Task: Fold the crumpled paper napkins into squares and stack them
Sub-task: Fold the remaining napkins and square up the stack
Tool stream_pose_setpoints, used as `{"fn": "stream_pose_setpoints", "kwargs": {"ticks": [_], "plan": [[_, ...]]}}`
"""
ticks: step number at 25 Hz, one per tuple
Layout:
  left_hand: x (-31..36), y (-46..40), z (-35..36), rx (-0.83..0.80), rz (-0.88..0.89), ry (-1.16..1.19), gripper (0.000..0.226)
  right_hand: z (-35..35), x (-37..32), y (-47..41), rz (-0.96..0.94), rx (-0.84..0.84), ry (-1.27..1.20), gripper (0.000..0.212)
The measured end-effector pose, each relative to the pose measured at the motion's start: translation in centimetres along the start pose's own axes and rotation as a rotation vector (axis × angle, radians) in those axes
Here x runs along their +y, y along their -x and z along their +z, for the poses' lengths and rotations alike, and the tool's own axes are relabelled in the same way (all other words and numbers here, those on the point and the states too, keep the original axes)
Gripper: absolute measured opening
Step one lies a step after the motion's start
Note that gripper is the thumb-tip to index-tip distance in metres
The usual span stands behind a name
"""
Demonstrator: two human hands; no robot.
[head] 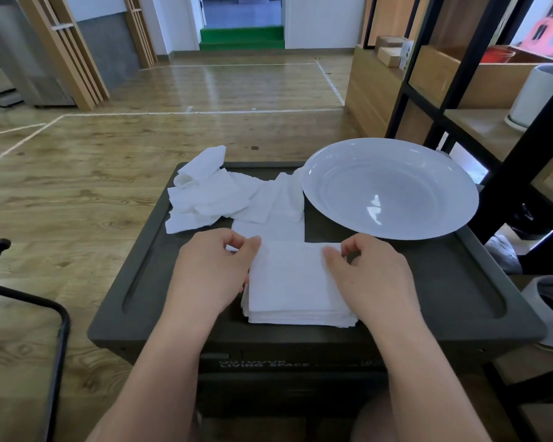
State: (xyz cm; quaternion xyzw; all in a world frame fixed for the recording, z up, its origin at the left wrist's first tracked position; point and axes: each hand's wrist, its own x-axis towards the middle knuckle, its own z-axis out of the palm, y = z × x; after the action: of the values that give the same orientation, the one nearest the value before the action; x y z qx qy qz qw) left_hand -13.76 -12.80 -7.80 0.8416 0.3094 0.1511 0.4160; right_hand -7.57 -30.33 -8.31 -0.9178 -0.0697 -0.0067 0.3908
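Note:
A stack of folded white napkins (292,295) lies near the front of the dark box lid (428,282). My left hand (211,269) pinches the far left corner of the top napkin. My right hand (367,272) pinches its far right corner. Both hands partly cover the stack's sides. A heap of crumpled white napkins (224,193) sits at the back left of the lid, reaching past its far edge. One flat napkin (268,229) lies between the heap and the stack.
A large white plate (390,188) takes up the back right of the lid. Black shelving (508,161) stands close on the right, a black chair frame (20,301) on the left. Wooden floor stretches ahead.

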Motion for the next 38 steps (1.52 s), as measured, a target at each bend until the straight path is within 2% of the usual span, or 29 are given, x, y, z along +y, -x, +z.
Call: {"fn": "stream_pose_setpoints", "kwargs": {"ticks": [4,6,7,8,10,12,13,15,17,21,22,24,26,27,30,32,34,36,38], "plan": [[-0.3,0.1,0.6,0.068,0.032,-0.166,0.022,0.1,-0.2,0.2,0.046,0.024,-0.027,0.015],[-0.2,0.1,0.4,0.132,0.137,-0.124,0.016,0.0,-0.4,0.5,-0.071,0.107,-0.007,0.017],[-0.2,0.0,0.2,0.115,0.227,-0.055,0.015,-0.1,-0.6,0.6,-0.170,0.130,-0.001,0.020],[-0.2,0.0,0.1,0.041,0.323,0.005,0.016,-0.2,-0.8,0.7,-0.267,0.117,-0.008,0.022],[0.0,0.2,-0.3,-0.237,0.419,0.026,0.026,-0.5,-1.1,0.7,-0.394,-0.055,-0.015,0.024],[-0.2,0.3,-0.9,-0.505,0.372,-0.029,0.041,-0.8,-0.6,0.4,-0.415,-0.322,0.034,0.038],[-0.5,0.1,-1.1,-0.576,0.348,-0.060,0.047,-1.0,-0.3,0.1,-0.393,-0.422,0.057,0.048],[-1.0,-0.3,-1.5,-0.630,0.331,-0.109,0.056,-1.5,0.3,-0.4,-0.347,-0.514,0.051,0.060],[-1.0,-0.4,-1.6,-0.634,0.341,-0.122,0.059,-1.5,0.5,-0.6,-0.339,-0.536,0.032,0.064],[-1.1,-0.6,-1.7,-0.668,0.367,-0.093,0.052,-1.4,0.5,-0.7,-0.326,-0.541,0.003,0.065],[-1.3,-0.8,-1.6,-0.620,0.385,-0.062,0.044,-1.4,0.5,-0.7,-0.321,-0.543,-0.001,0.064],[-1.9,-1.4,-1.3,-0.350,0.396,-0.019,0.025,-1.6,0.5,-0.5,-0.313,-0.543,-0.003,0.063],[-2.4,-1.9,-1.1,-0.050,0.404,-0.156,0.022,-1.7,0.5,-0.3,-0.314,-0.523,-0.019,0.061],[-2.6,-2.1,-1.0,0.006,0.407,-0.253,0.026,-1.8,0.5,-0.2,-0.320,-0.507,-0.027,0.059],[-3.1,-2.6,-0.4,-0.031,0.369,-0.356,0.025,-1.7,0.3,0.0,-0.331,-0.463,-0.034,0.053],[-2.9,-2.5,-0.1,0.017,0.400,-0.379,0.011,-1.6,0.1,0.2,-0.338,-0.427,-0.040,0.048],[-2.4,-2.3,0.0,0.077,0.425,-0.416,0.007,-1.6,-0.1,0.4,-0.347,-0.366,-0.073,0.041],[-1.8,-2.0,-0.4,0.151,0.441,-0.351,0.006,-1.7,-0.5,0.7,-0.344,-0.277,-0.139,0.032],[-0.7,-1.2,-1.4,0.204,0.457,-0.192,0.005,-2.0,-1.0,0.8,-0.333,-0.187,-0.219,0.030]]}}
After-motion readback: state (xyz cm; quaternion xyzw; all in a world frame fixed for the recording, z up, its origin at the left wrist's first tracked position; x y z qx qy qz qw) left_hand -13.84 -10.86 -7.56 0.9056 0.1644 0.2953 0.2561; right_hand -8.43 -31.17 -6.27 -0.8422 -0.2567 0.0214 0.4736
